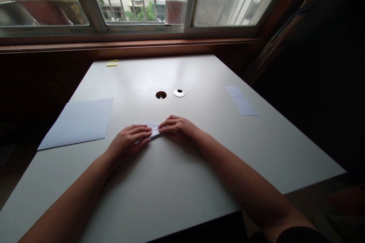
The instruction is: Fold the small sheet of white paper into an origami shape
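A small folded piece of white paper (152, 127) lies on the white table (176, 182), mostly covered by both hands. My left hand (129, 142) rests flat on its left part, fingers stretched out and pointing right. My right hand (178, 126) presses on its right part, fingers together and pointing left, fingertips nearly meeting those of the left hand. Only the paper's middle tip shows between the hands.
A flat white sheet (78, 121) lies at the table's left edge. A narrow paper strip (241, 100) lies to the right. A cable hole (161, 95) and its round cap (179, 92) sit mid-table. Yellow sticky notes (111, 63) lie at the far edge below the window.
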{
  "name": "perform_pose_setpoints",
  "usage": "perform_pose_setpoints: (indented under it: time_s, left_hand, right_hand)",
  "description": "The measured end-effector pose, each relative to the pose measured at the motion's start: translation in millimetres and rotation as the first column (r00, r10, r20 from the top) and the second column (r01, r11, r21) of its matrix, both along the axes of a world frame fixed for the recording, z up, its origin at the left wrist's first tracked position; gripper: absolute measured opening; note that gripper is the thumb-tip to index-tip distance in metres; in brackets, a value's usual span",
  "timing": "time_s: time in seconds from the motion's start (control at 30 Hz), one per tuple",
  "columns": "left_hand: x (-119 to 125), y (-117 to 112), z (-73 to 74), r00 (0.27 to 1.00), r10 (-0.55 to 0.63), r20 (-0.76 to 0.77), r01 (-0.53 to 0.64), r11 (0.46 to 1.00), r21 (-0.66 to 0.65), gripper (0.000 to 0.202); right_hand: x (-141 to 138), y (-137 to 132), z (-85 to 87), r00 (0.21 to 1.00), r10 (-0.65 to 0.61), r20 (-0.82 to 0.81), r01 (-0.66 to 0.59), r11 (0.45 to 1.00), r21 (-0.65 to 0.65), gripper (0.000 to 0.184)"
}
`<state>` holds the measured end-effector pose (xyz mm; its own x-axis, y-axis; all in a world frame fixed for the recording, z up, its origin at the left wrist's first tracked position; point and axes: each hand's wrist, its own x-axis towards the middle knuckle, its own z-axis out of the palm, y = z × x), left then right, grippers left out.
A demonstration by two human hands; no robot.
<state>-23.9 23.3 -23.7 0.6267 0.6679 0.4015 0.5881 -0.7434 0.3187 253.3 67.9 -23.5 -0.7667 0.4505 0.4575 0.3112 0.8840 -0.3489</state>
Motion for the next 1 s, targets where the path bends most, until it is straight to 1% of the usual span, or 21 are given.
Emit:
perform_pose_setpoints:
  time_s: [0.1, 0.23, 0.37, 0.53, 0.7, 0.87, 1.0]
  left_hand:
    - [0.4, -1.1, 2.1, 0.999, -0.044, -0.027, 0.044, 0.999, 0.003, 0.03]
    - [2.7, -3.6, 3.0, 0.996, -0.015, -0.093, 0.017, 1.0, 0.021, 0.032]
    - [8.5, -6.9, 2.3, 0.996, -0.02, -0.092, 0.022, 1.0, 0.018, 0.034]
    - [13.8, -10.1, 0.1, 0.994, 0.033, -0.102, -0.03, 0.999, 0.033, 0.037]
    - [13.3, -9.4, 0.2, 0.991, 0.072, -0.114, -0.068, 0.997, 0.035, 0.038]
    - [9.9, -7.5, 1.5, 0.982, 0.125, -0.144, -0.122, 0.992, 0.03, 0.041]
    - [8.0, -6.0, -0.7, 0.98, 0.125, -0.154, -0.124, 0.992, 0.019, 0.042]
  right_hand:
    - [3.0, 1.4, -0.2, 0.999, 0.005, -0.036, -0.005, 1.0, -0.023, 0.021]
    - [1.6, 1.5, -0.6, 0.998, 0.001, -0.062, -0.003, 1.0, -0.029, 0.02]
    - [-1.9, 0.7, -1.4, 0.999, -0.028, -0.036, 0.028, 0.999, -0.02, 0.018]
    - [-5.8, -1.3, -2.0, 0.998, -0.054, -0.038, 0.053, 0.998, -0.02, 0.018]
    - [-6.6, -1.2, -3.1, 0.992, -0.078, -0.101, 0.073, 0.996, -0.052, 0.019]
    - [-5.4, -1.0, -3.4, 0.988, -0.052, -0.144, 0.034, 0.992, -0.124, 0.018]
    - [-10.2, -5.7, -4.2, 0.987, -0.033, -0.158, 0.009, 0.988, -0.151, 0.015]
